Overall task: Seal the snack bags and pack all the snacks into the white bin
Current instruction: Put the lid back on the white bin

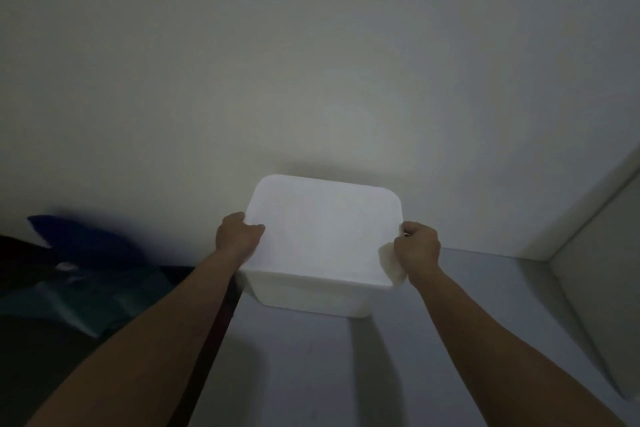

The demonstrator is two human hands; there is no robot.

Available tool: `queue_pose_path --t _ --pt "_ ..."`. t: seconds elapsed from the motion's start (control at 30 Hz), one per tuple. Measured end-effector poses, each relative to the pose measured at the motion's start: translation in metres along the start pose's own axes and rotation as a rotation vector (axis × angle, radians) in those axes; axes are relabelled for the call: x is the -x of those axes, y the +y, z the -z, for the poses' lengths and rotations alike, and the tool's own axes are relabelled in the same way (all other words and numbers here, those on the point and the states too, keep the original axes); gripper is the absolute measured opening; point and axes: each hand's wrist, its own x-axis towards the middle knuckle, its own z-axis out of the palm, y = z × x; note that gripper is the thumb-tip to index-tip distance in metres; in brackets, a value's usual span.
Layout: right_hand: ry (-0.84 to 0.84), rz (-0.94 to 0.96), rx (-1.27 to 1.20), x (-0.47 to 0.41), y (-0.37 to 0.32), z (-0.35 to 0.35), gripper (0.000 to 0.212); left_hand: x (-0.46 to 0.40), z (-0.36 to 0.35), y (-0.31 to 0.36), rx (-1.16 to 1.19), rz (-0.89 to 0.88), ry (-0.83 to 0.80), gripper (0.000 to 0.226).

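My left hand (239,234) holds the left edge of the white bin (322,239). My fingers are curled over the rim and my thumb lies on top, pointing in toward the middle. My right hand (419,248) holds the right edge of the bin. Its fingers are curled tight around the rim, like a fist, and I see mostly the back of the hand. Both my arms are stretched out straight in front of me, one on each side of the bin.

The bin is in the middle, right up against the pale wall (311,62). It sits on a light shelf (346,374). Its top looks flat and very bright, so bright that I cannot tell if it is a lid or if I am looking into the bin. I cannot see any snacks or snack bags, so I cannot tell what is inside. The front wall of the bin shows below the bright top.

The room is dim. To my left there is a dark pile (83,270) with something blue and something teal in it. It is blurry and I cannot tell what the things are. My left arm covers part of it and part of the dark edge beside the shelf. On the right a white side panel (595,270) stands next to the shelf, and it is cut off by the edge of the view
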Motion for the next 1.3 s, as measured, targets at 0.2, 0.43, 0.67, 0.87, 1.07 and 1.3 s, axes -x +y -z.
queue_pose_path --t 0.2,0.43,0.67,0.87,1.07,1.3 --pt "-0.047 -0.030 0.030 -0.018 0.008 -0.023 0.032 -0.018 -0.012 0.007 -0.098 -0.023 0.063 0.038" --pt "-0.070 -0.052 -0.075 -0.019 0.016 -0.032 0.044 -0.036 -0.010 -0.001 -0.003 -0.009 0.013 0.029" --pt "-0.108 -0.105 -0.091 -0.016 0.025 -0.033 0.048 -0.042 -0.011 -0.006 0.084 -0.004 -0.071 0.039" --pt "-0.093 -0.095 -0.086 -0.015 0.036 -0.027 0.052 -0.030 -0.012 -0.015 0.200 0.053 -0.116 0.040" --pt "-0.023 -0.120 -0.051 -0.014 0.051 -0.003 0.052 -0.014 -0.023 -0.019 0.333 0.047 -0.257 0.045" --pt "-0.053 -0.117 -0.047 -0.015 0.051 0.009 0.053 -0.005 -0.025 -0.028 0.385 0.038 -0.240 0.047"
